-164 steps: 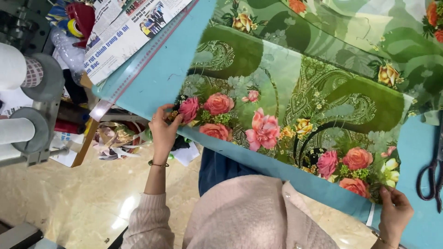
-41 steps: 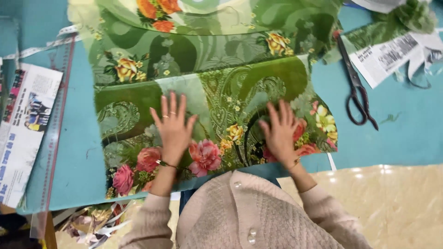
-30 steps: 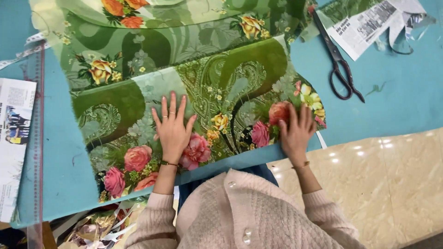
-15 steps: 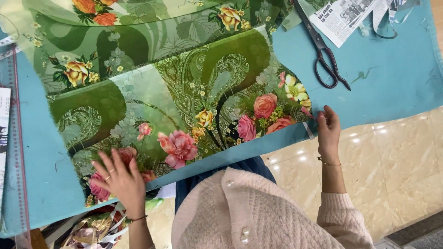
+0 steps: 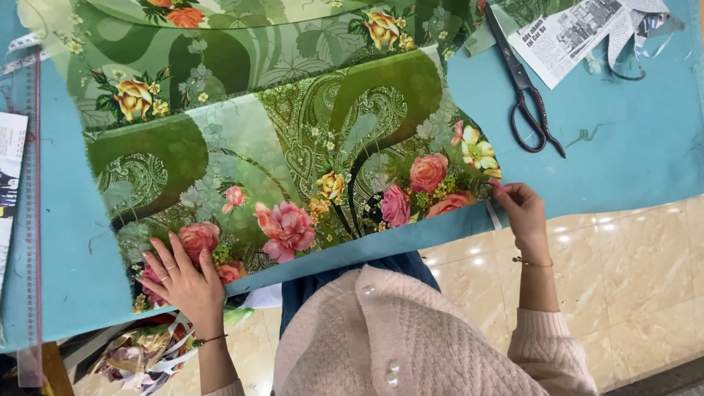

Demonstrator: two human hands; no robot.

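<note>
A green floral fabric piece (image 5: 293, 161) with pink and yellow roses lies spread on a blue-covered table (image 5: 609, 139). My left hand (image 5: 180, 275) rests flat, fingers apart, on the fabric's near left corner. My right hand (image 5: 521, 213) pinches the fabric's near right corner at the table edge. More of the same green fabric (image 5: 242, 37) lies folded behind the front piece.
Black-handled scissors (image 5: 524, 92) lie on the table at the right, beside cut newspaper pieces (image 5: 579, 29). A clear ruler (image 5: 31, 220) and more newspaper (image 5: 9, 176) sit at the far left. Fabric scraps (image 5: 139, 356) lie below the table edge.
Both hands slid outward from the fabric's middle: the left to the near left corner, the right to the near right corner, where it now pinches the edge. The fabric lies smoother.
</note>
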